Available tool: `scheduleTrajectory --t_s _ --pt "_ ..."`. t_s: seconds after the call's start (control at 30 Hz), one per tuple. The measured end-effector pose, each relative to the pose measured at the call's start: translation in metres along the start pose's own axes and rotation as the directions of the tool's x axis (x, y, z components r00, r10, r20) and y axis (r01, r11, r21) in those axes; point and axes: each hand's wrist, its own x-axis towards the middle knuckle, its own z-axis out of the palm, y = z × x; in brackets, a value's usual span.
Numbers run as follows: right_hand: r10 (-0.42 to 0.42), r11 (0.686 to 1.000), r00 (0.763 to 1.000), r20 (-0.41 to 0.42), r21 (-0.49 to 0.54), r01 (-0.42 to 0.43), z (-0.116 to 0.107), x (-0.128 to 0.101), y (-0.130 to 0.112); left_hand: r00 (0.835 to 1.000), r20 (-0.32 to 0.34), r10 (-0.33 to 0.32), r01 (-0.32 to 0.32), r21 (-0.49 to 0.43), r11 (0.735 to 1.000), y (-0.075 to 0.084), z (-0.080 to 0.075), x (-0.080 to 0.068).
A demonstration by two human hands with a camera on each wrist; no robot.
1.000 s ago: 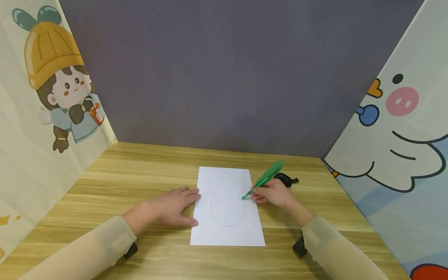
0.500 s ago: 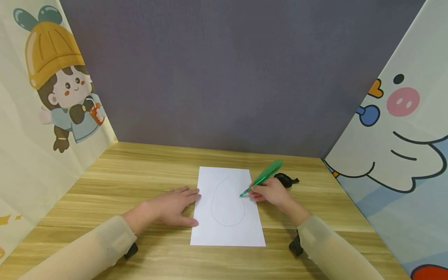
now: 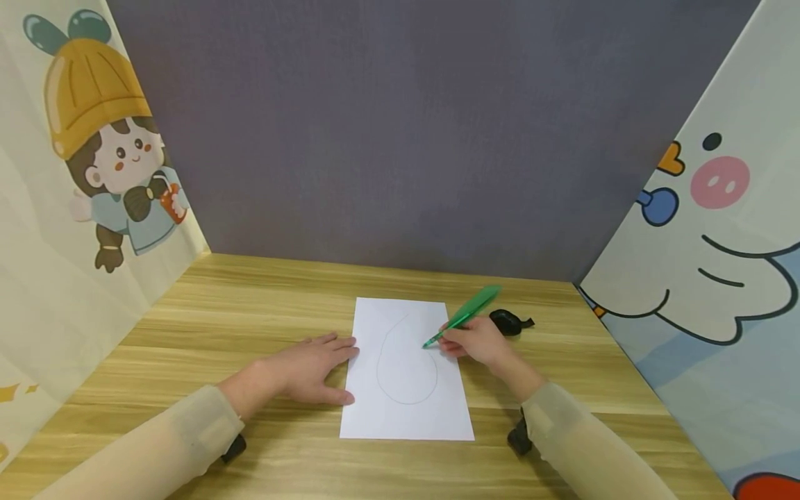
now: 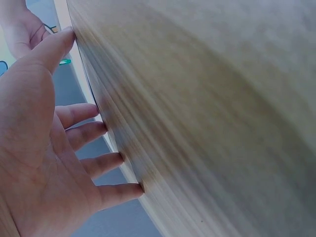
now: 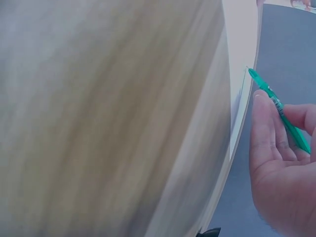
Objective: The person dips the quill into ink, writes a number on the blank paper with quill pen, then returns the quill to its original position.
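Right hand (image 3: pixel 478 340) pinched a green pen (image 3: pixel 464 315) with a leaf- or feather-shaped top, the shaft leaning back and to the right, point down on the paper. Left hand (image 3: pixel 315 370) lay palm down, fingers and thumb spread, tips touching the left edge of the white sheet (image 3: pixel 406 425) and holding nothing.

Sheet was flat on the wood-grain tabletop (image 3: pixel 269 285), between the hands, long sides running away from the person. On it, a thin teardrop-like outline (image 3: pixel 409 403): rounded near end, left side carried to a high point at the far end, right side ending about the pen tip.

Change over the last second: pen tip and right hand had shifted up the sheet and inward to the left. Left hand and sheet had not visibly moved. My reading: the right side of the outline was being drawn, and the opening toward the top had narrowed but not closed. Steady paper suggested the left hand was bracing it.

Black strapped object (image 3: pixel 507 321) sat just beyond the right hand, use unclear.
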Motion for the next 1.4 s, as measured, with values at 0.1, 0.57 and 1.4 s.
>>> scheduleTrajectory --t_s 0.1,0.57,1.4 --pt "0.003 1.0 1.0 -0.004 0.002 -0.003 0.003 0.0 -0.002 1.0 -0.001 0.003 -0.003 0.001 1.0 0.0 0.0 0.0" --pt "0.005 1.0 1.0 -0.017 0.019 -0.004 0.016 0.005 -0.008 1.0 -0.002 0.001 -0.001 0.003 1.0 -0.001 0.001 0.0" --pt "0.0 0.999 1.0 0.01 0.046 0.0 0.031 0.011 -0.014 1.0 -0.008 0.005 -0.005 0.002 1.0 -0.003 0.002 -0.001"
